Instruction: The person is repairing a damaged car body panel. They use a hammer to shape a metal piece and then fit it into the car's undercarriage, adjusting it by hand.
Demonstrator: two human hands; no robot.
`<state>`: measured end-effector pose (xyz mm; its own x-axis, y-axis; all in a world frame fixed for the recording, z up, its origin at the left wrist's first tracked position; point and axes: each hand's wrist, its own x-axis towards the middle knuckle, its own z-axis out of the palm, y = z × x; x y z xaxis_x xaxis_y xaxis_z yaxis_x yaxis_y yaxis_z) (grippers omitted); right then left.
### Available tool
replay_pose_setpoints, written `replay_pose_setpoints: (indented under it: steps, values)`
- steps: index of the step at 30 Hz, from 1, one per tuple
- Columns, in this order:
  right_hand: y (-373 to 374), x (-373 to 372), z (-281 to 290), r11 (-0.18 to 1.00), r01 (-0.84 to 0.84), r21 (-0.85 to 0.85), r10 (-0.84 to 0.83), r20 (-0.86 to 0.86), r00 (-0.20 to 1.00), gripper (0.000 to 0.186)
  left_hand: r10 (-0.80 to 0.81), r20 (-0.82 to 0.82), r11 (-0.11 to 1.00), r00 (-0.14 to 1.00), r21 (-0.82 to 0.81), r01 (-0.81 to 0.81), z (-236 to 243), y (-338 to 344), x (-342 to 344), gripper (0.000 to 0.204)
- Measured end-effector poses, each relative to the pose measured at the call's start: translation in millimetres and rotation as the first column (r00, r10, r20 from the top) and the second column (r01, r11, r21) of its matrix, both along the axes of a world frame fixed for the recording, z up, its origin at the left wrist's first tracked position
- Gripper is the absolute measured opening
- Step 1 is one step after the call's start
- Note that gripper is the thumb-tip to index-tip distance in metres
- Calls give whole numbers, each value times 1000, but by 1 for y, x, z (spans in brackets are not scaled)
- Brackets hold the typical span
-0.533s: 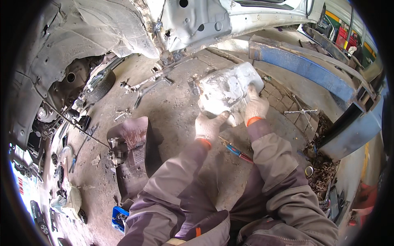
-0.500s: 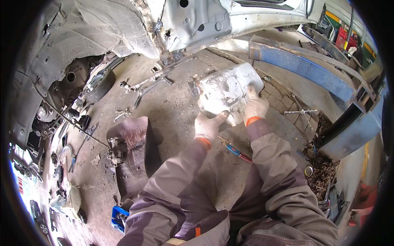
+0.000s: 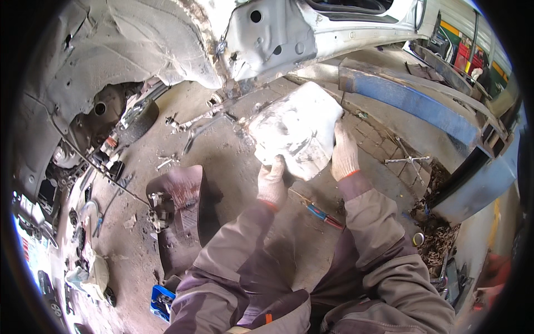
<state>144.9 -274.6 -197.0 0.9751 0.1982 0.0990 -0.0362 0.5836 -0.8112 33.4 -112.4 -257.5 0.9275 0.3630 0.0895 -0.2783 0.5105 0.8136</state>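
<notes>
Around the white piece (image 3: 300,128), red-blue tool (image 3: 324,216), cross wrench (image 3: 411,159), blue beam (image 3: 411,100)

Held piece: white sheet (image 3: 300,128), smooth, glaring under the light, smeared with dark grime; plastic or painted metal cannot be determined. Left hand (image 3: 272,182) and right hand (image 3: 345,153): covered in matt, off-white knitted cloth. Sleeves (image 3: 367,206), behind the grip: matt woven cloth, creased. Floor (image 3: 236,161), below the grip: rough, gritty, concrete-like. Curved panel (image 3: 183,192), left of the grip: dull, face scuffed reddish-brown. Tool handles (image 3: 327,217), just short of the grip: smooth, plastic-looking. Cross-shaped wrench (image 3: 410,159), right of the grip: bright bare metal. Beam (image 3: 411,100), beyond and right: blue-painted metal, worn. Car sill (image 3: 367,36), beyond: smooth white paint.
</notes>
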Motion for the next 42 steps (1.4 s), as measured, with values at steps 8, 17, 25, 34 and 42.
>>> replay_pose_setpoints:
  steps: [8, 17, 25, 34, 42]
  values:
    - [-5, -39, 21, 943, -228, 242, 205, 120, 971, 60, -2, 48, 996, 999, 91, -2, 5, -2, -3, 69]
    - [-24, -34, 23, 904, -309, 294, 271, 164, 949, 53, -38, 120, 982, 992, 189, 15, -6, 10, 0, 69]
    - [-31, -32, 14, 833, -448, 324, 446, 85, 891, 47, -77, 253, 885, 964, -429, 183, 74, -3, -20, 76]
    - [-10, -50, 19, 925, -353, 139, 362, -44, 931, 48, 11, 364, 830, 931, -523, 195, 44, 20, -9, 61]
    - [-7, -35, 5, 940, -308, 149, 330, -163, 930, 49, 10, 311, 899, 950, -420, 128, 57, 4, -15, 68]
